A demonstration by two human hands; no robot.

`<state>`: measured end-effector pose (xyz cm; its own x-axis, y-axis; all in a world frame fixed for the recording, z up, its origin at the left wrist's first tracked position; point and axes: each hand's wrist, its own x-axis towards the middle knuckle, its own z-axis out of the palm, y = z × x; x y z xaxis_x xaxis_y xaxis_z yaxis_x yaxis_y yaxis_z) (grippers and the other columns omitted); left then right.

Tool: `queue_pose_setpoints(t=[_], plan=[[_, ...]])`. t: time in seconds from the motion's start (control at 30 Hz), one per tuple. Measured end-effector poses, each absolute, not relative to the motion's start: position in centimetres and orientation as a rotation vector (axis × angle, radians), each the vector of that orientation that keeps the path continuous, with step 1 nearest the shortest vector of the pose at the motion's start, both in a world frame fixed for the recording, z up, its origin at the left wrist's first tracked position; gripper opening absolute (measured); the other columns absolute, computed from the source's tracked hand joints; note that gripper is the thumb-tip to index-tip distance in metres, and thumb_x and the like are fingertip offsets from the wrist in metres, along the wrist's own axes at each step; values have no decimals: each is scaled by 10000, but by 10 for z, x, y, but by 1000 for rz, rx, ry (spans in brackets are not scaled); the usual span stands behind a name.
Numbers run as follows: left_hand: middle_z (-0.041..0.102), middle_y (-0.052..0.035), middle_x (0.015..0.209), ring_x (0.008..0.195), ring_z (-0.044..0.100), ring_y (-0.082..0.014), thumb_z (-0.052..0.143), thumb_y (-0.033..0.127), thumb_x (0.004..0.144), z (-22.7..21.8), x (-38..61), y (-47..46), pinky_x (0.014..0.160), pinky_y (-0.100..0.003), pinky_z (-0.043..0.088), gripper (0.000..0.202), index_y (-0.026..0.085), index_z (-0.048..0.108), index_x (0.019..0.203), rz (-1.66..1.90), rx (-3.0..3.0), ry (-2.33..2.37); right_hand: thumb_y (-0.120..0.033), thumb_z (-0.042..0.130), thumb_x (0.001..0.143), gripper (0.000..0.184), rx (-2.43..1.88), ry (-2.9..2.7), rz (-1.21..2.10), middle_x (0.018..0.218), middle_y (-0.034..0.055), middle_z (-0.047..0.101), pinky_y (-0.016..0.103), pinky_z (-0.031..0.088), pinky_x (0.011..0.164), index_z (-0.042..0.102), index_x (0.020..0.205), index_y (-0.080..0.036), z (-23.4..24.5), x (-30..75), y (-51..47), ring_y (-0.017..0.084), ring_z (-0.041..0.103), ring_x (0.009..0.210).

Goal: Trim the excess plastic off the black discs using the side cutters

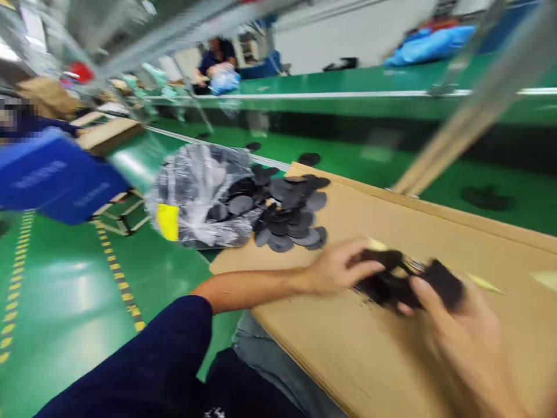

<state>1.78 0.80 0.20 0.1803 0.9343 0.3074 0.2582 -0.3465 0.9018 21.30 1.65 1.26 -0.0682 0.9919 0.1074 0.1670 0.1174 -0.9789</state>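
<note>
Over the cardboard-covered table (339,337), my left hand (333,267) closes its thumb and fingers on a dark, soft-looking black piece (383,284), whose exact kind is blurred. My right hand (465,325) grips the black piece's other side, thumb on top, near a squarish black part (441,281). A small shiny bit shows between the hands. Left of them lies a loose heap of flat black discs (287,215). Some of these discs spill from a clear plastic bag (195,191) with a yellow label (167,222).
A green conveyor belt (369,154) runs behind the table, with scattered black pieces on it. A slanted metal post (470,110) rises at the right. Blue boxes (52,174) stand at the left. Another person (215,61) sits at the back beside a blue plastic bag (225,79).
</note>
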Motion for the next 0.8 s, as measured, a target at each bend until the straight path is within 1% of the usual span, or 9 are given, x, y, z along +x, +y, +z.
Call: queue_pose_setpoints(t=[0.03,0.1,0.17,0.23,0.33,0.4,0.5,0.57,0.8], plan=[[727,-60,965,869,684,-171,595,425,986,2,18,3,835,-283,567,316,148,656,1125,1264,1663,1113,-636,841,722,474,-1278,-1346,1144,888,74,682,298,541,482,710,960,-247,15,213,11,172,601,683],[721,-54,932,835,665,-159,630,469,963,0,17,-2,805,-269,551,339,149,674,1066,1375,1572,1080,-657,870,651,578,-1274,-1268,1242,920,50,670,282,541,469,692,1013,-242,19,210,3,162,594,684],[711,-42,888,778,641,-141,669,471,939,-3,16,-5,749,-249,531,328,156,693,1022,1390,1529,1043,-641,860,674,623,-1231,-1275,1369,984,39,683,276,548,482,682,1122,-246,21,208,-1,134,580,647],[683,-23,828,717,602,-122,703,445,919,-4,16,-8,689,-228,499,321,155,706,1059,1345,1526,1062,-621,841,716,601,-1212,-1321,1453,909,21,674,283,558,504,693,1152,-234,22,207,-5,120,562,600],[597,20,718,645,526,-97,713,389,913,-1,15,-13,636,-206,446,336,151,701,1150,1298,1572,1127,-606,829,741,554,-1207,-1355,1490,884,23,675,302,583,552,724,1133,-230,24,208,-11,140,587,643],[535,48,661,613,482,-84,703,355,919,2,14,-14,625,-196,422,319,146,691,1160,1299,1622,1158,-613,832,735,561,-1207,-1351,1481,922,36,699,316,601,588,731,1134,-232,24,208,-13,171,630,720],[472,76,609,575,434,-72,686,339,930,3,13,-15,609,-185,399,293,144,678,1148,1300,1706,1205,-622,835,729,558,-1180,-1372,1435,990,56,740,356,633,735,736,1103,-219,22,207,-13,220,689,882],[451,84,589,557,420,-69,679,353,936,3,14,-15,595,-180,391,295,147,679,1146,1301,1768,1218,-618,839,730,541,-1156,-1393,1401,1007,60,751,369,627,823,735,1067,-207,20,206,-12,228,698,940],[448,84,595,528,419,-57,647,367,964,1,14,-16,560,-169,374,300,142,688,1157,1335,1907,1196,-566,855,741,477,-1121,-1411,1378,974,43,736,346,618,815,717,1037,-218,15,205,-12,214,698,909]])
